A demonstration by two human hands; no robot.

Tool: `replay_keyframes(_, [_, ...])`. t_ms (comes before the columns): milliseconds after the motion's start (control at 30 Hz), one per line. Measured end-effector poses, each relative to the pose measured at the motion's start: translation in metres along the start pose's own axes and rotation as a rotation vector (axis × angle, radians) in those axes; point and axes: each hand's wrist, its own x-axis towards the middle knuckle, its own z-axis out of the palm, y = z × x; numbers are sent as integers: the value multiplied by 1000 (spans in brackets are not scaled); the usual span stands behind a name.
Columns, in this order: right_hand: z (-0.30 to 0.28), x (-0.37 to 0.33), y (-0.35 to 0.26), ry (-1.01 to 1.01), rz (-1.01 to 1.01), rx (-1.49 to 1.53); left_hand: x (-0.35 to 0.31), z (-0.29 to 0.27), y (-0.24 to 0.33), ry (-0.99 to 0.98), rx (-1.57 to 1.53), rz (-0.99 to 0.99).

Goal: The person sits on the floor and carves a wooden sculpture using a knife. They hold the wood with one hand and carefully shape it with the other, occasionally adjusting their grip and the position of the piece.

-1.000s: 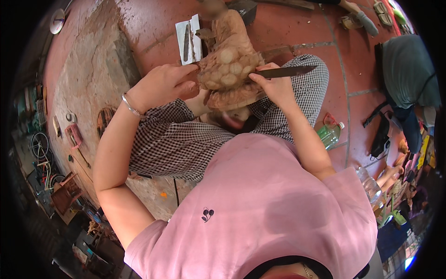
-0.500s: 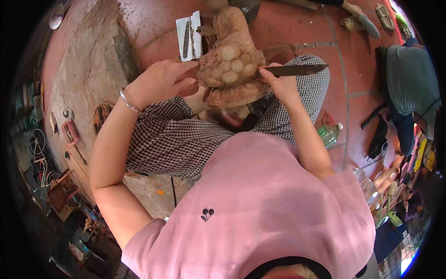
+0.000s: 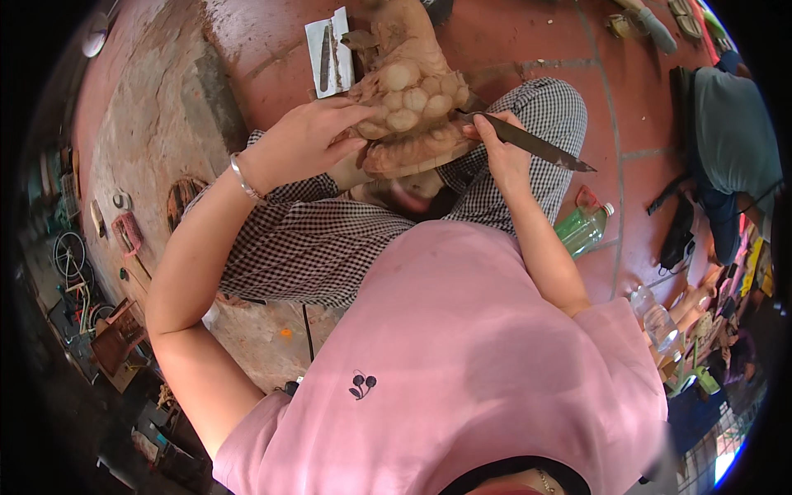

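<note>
In the head view, a brown carving [image 3: 410, 97] stands just beyond the person's crossed legs in checked trousers [image 3: 305, 243]. Its matte, earthy surface bulges with a cluster of pale, rounded discs above a ridged, rounded base; a narrower column rises behind. The right hand's [image 3: 505, 153] grip is pinched around a dark, pointed blade [image 3: 554, 152] angled outward. The left hand's [image 3: 304, 136] grip is loosely parted at the carving's left side; whether it touches, I cannot tell.

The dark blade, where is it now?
In the head view, the dark blade is in the right hand, to the right of the brown sculpture.
</note>
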Motion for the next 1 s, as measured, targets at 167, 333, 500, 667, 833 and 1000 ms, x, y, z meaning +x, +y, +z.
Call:
replay_keyframes(167, [2,-7,5,-26,-56,51,61,18,3,108,14,197])
replay_keyframes(333, [11,-6,9,-48,-322,-281,110,51,-3,3,-27,278])
replay_keyframes(500, [18,2,23,28,-397,-311,116,64,-15,-19,-10,274])
replay_keyframes(667, [21,7,26,-41,-330,-158,117,61,-15,39,-65,345])
replay_keyframes(833, [13,12,39,-63,-279,-38,122,59,-7,44,-94,348])
replay_keyframes(1000, [4,17,47,-135,-270,9,122,62,-2,65,-3,325])
